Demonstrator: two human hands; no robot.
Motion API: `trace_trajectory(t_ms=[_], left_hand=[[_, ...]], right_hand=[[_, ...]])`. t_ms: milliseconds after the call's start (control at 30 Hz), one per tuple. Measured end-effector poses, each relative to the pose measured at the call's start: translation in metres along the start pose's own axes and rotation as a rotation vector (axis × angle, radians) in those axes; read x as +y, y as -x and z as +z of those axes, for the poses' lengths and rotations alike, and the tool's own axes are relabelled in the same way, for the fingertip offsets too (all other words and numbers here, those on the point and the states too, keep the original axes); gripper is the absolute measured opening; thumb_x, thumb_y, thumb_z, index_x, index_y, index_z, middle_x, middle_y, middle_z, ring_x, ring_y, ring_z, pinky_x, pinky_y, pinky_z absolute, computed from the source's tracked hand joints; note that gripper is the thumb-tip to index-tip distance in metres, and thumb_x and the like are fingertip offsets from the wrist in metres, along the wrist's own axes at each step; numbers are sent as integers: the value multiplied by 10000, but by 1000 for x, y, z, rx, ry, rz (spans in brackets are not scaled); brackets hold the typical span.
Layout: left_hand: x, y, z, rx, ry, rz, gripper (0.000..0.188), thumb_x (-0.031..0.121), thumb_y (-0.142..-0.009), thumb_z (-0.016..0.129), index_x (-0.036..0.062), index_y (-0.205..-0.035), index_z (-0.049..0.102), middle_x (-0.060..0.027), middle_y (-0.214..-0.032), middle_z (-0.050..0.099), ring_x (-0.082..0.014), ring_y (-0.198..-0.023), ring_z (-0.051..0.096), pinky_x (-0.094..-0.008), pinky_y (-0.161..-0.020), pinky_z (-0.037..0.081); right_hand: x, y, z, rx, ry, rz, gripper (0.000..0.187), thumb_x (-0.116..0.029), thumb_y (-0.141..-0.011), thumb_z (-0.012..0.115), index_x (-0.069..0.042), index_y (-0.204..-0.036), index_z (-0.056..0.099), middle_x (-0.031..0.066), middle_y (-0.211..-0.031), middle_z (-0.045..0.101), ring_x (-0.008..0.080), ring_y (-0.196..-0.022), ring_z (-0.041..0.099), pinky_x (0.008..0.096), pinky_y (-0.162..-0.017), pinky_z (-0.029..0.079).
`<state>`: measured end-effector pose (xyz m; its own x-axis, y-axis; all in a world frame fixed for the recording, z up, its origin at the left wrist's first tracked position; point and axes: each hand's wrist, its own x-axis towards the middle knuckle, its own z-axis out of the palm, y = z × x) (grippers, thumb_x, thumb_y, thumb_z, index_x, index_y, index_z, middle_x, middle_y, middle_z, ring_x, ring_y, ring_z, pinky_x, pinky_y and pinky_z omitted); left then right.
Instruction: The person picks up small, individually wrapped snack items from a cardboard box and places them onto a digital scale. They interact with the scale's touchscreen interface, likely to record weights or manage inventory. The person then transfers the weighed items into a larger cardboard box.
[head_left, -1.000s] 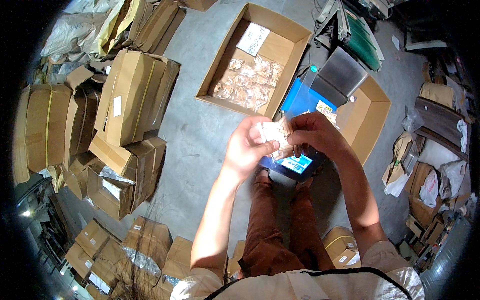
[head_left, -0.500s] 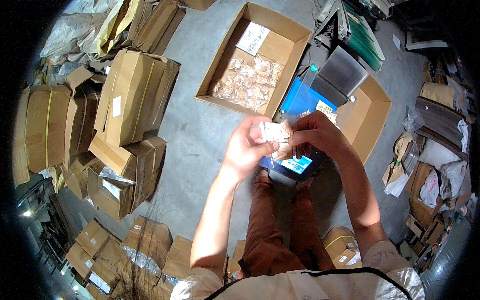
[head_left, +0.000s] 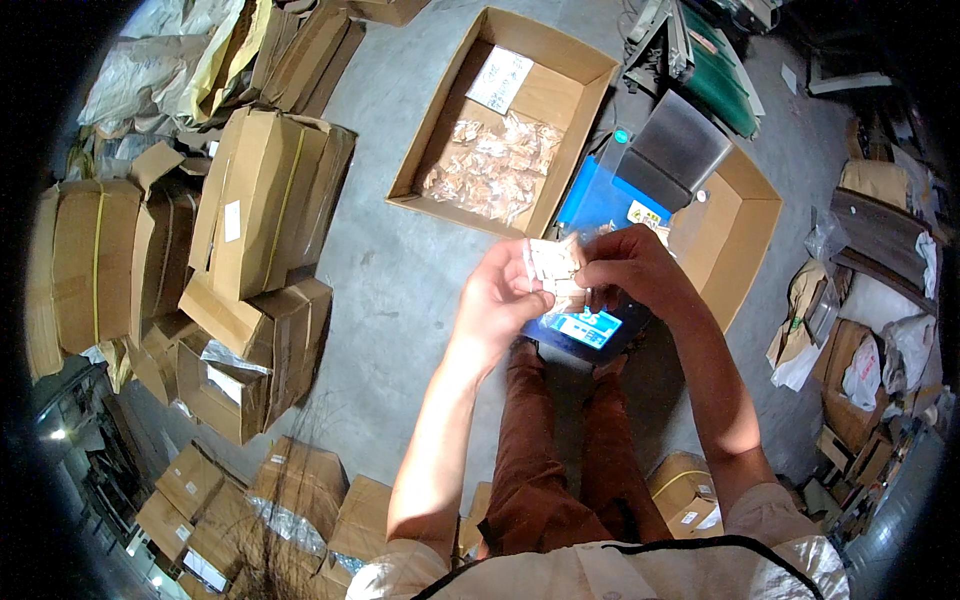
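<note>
A small clear plastic bag (head_left: 556, 268) with pale, wood-coloured pieces inside is held between my two hands, above a blue machine. The fingers and thumb of my left hand (head_left: 487, 305) grip its left side. On the right edge, my right hand (head_left: 638, 268) pinches the bag with bent fingers, which partly hide that end. Below the hands a lit blue screen (head_left: 590, 328) shows on the machine, and its blue body (head_left: 585, 195) and dark metal tray (head_left: 678, 148) lie beyond.
An open cardboard box (head_left: 405, 195) ahead holds several similar bags and a paper sheet (head_left: 500, 80). Another open box (head_left: 748, 215) stands right of the machine. Stacked cartons (head_left: 265, 200) fill the left. A green conveyor (head_left: 722, 75) is at the far right, and bags and cardboard (head_left: 800, 320) line the right.
Both hands keep hold of the bag, which now lies flatter and faces up more. My left hand has shifted slightly to the right.
</note>
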<state>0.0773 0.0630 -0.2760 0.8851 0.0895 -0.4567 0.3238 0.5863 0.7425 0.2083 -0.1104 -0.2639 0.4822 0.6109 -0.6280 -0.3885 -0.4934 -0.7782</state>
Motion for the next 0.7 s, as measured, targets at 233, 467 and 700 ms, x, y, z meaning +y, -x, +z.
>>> trace_trajectory(t_ms=[233,467,700], left_hand=[[7,-3,8,7,-37,-40,348,-40,-835,642,-7,-1175,577,-72,-1089,686,-129,-990,636,-274,-887,491],[9,-3,15,12,-60,-28,314,7,-854,638,-8,-1164,594,-77,-1096,691,-125,-988,633,-277,-903,474],[2,-5,14,9,-67,-19,315,-8,-843,622,-10,-1157,599,-79,-1087,695,-124,-977,634,-273,-899,469]], right_hand=[[4,5,-3,9,-59,-25,91,-104,-770,699,-18,-799,704,57,-666,681,104,-537,634,226,-484,478],[5,7,-7,0,9,-36,105,-140,-771,697,-35,-776,699,43,-645,672,97,-535,629,224,-490,471],[12,7,-8,5,44,-59,118,-147,-767,684,-46,-707,678,35,-618,656,94,-525,621,225,-490,463]])
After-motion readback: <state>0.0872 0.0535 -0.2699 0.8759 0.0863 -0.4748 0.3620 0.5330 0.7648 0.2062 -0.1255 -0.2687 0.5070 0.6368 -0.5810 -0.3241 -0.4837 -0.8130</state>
